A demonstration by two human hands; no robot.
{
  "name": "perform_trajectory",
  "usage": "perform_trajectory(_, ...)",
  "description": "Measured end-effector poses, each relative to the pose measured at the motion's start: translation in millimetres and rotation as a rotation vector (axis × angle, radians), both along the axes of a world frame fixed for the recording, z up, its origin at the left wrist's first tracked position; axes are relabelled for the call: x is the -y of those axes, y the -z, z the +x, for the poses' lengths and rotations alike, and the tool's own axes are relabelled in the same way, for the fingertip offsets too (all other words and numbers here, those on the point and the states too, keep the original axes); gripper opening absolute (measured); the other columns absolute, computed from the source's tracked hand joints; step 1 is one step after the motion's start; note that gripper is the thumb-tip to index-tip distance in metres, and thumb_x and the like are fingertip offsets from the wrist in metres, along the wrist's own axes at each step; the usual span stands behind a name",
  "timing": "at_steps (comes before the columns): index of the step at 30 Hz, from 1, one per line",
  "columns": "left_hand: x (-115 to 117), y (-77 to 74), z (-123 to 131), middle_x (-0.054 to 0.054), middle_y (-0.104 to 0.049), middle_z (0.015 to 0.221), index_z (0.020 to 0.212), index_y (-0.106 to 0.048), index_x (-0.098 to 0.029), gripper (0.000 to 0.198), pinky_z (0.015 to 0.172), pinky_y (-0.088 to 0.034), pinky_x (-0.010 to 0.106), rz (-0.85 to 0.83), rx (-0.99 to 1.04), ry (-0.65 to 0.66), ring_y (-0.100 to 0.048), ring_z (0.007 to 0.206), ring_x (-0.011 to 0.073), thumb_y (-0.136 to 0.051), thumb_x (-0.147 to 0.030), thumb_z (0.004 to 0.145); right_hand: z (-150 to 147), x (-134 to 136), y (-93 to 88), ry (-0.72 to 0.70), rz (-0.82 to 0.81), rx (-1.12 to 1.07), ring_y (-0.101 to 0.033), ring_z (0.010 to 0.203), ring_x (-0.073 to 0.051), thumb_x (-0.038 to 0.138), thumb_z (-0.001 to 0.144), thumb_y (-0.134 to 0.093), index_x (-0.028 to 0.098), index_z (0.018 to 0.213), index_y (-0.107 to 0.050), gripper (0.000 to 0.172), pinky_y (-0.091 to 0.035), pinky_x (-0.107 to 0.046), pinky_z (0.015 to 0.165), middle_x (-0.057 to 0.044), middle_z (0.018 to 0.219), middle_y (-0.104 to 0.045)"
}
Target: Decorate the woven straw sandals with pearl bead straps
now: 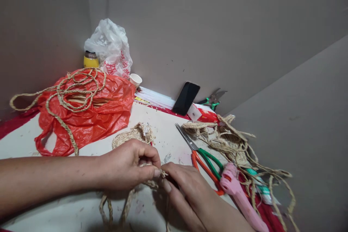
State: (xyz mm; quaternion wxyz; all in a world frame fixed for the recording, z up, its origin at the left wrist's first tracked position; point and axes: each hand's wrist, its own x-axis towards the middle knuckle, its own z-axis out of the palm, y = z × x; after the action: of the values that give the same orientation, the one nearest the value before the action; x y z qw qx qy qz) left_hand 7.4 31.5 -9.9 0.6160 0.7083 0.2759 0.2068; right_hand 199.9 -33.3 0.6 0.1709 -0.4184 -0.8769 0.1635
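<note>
My left hand (137,163) pinches a braided straw cord (150,184) between thumb and bent fingers, low in the middle of the view. Close against it, my right hand (190,188) grips the frayed end of the same cord between thumb and forefinger. Loops of straw braid (126,208) hang below the hands. Just behind my left hand lies a woven straw piece (132,136), coiled flat with a raised, shiny-trimmed end. Part of the straw work between my fingers is hidden by my left hand.
Scissors (194,146) with green and orange handles lie right of centre, beside a pink glue gun (233,181) and tangled straw braids (231,141). A red plastic bag (114,105) bears coiled braid at left. Behind stand a phone (186,98), paper cup (135,79) and yellow jar (91,60).
</note>
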Motion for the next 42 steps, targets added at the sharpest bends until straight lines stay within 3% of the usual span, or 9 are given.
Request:
perform_trajectory(5, -1.0, -0.4, -0.4, -0.004, -0.050, 0.062, 0.073, -0.063, -0.012, 0.009, 0.054, -0.034, 0.017, 0.065, 0.021, 0.005, -0.044, 0.059, 0.0081, -0.056, -0.017, 0.077, -2.6, -0.3, -3.4, 0.106, -0.175, -0.059, -0.055, 0.063, -0.012, 0.024, 0.099, -0.033, 0.021, 0.083, -0.050, 0.024, -0.043, -0.023, 0.061, 0.002, 0.070, -0.057)
perform_trajectory(10, -2.8, -1.0, -1.0, -0.005, -0.049, 0.061, 0.076, -0.064, -0.012, 0.010, 0.053, -0.034, 0.018, 0.037, -0.004, 0.018, -0.043, 0.059, 0.0083, -0.055, -0.018, 0.078, 0.2, -3.1, 2.6, 0.127, -0.234, -0.132, -0.049, 0.059, -0.010, 0.026, 0.099, -0.034, 0.020, 0.079, -0.049, 0.025, -0.038, -0.021, 0.058, 0.004, 0.066, -0.049)
perform_trajectory(16, -2.8, -0.4, 0.4, -0.004, -0.056, 0.064, 0.090, -0.066, -0.013, 0.018, 0.057, -0.038, 0.019, 0.155, -0.067, -0.123, -0.049, 0.060, 0.0098, -0.062, -0.019, 0.073, 1.1, -5.9, 7.3, 0.136, -0.212, -0.199, -0.045, 0.056, -0.009, 0.022, 0.097, -0.036, 0.020, 0.075, -0.047, 0.025, -0.036, -0.021, 0.056, 0.005, 0.063, -0.044)
perform_trajectory(21, -1.6, 0.2, 0.6, -0.001, -0.064, 0.068, 0.078, -0.070, -0.014, 0.011, 0.061, -0.041, 0.020, 0.257, -0.066, -0.090, -0.055, 0.064, 0.0108, -0.060, -0.018, 0.078, 0.3, -6.2, 8.8, 0.116, -0.201, -0.188, -0.045, 0.055, -0.009, 0.022, 0.097, -0.037, 0.020, 0.077, -0.051, 0.024, -0.036, -0.021, 0.055, 0.005, 0.063, -0.046)
perform_trajectory(27, 1.6, 6.4, -1.4, 0.001, -0.062, 0.067, 0.074, -0.068, -0.012, 0.015, 0.062, -0.039, 0.020, 0.513, -0.057, -0.051, -0.054, 0.064, 0.0110, -0.054, -0.012, 0.079, 1.1, -7.0, 11.0, 0.059, -0.039, -0.037, -0.045, 0.056, -0.011, 0.018, 0.096, -0.038, 0.019, 0.075, -0.051, 0.025, -0.036, -0.022, 0.057, 0.003, 0.063, -0.049)
perform_trajectory(30, 0.9, 9.7, -1.0, -0.001, -0.058, 0.066, 0.072, -0.066, -0.012, 0.013, 0.061, -0.037, 0.020, 0.414, -0.085, -0.065, -0.051, 0.064, 0.0106, -0.053, -0.011, 0.076, 2.1, -8.4, 13.6, 0.075, -0.071, 0.015, -0.046, 0.056, -0.011, 0.021, 0.097, -0.038, 0.020, 0.075, -0.051, 0.026, -0.037, -0.022, 0.057, 0.003, 0.063, -0.050)
perform_trajectory(35, -2.4, 9.5, 2.2, -0.006, -0.045, 0.057, 0.073, -0.062, -0.012, 0.010, 0.051, -0.030, 0.019, -0.007, -0.084, -0.085, -0.039, 0.056, 0.0088, -0.055, -0.019, 0.076, 2.8, -9.9, 17.4, 0.188, -0.144, -0.110, -0.053, 0.059, -0.010, 0.023, 0.096, -0.044, 0.020, 0.081, -0.055, 0.020, -0.039, -0.021, 0.056, 0.003, 0.067, -0.058)
perform_trajectory(39, -5.0, 7.9, 3.6, -0.007, -0.044, 0.053, 0.075, -0.061, -0.012, 0.014, 0.048, -0.029, 0.019, -0.207, -0.042, -0.100, -0.037, 0.051, 0.0078, -0.062, -0.026, 0.073, 3.6, -9.8, 21.2, 0.197, 0.013, -0.227, -0.057, 0.059, -0.011, 0.020, 0.093, -0.049, 0.020, 0.094, -0.058, 0.009, -0.043, -0.021, 0.056, 0.000, 0.073, -0.064)
perform_trajectory(42, -6.8, 10.0, 4.3, -0.006, -0.048, 0.054, 0.075, -0.061, -0.013, 0.018, 0.049, -0.037, 0.020, -0.314, -0.032, -0.103, -0.042, 0.048, 0.0081, -0.065, -0.030, 0.071, 3.6, -10.0, 21.8, 0.148, 0.128, -0.246, -0.062, 0.064, -0.012, 0.016, 0.092, -0.052, 0.020, 0.102, -0.058, 0.013, -0.046, -0.022, 0.059, -0.002, 0.078, -0.068)
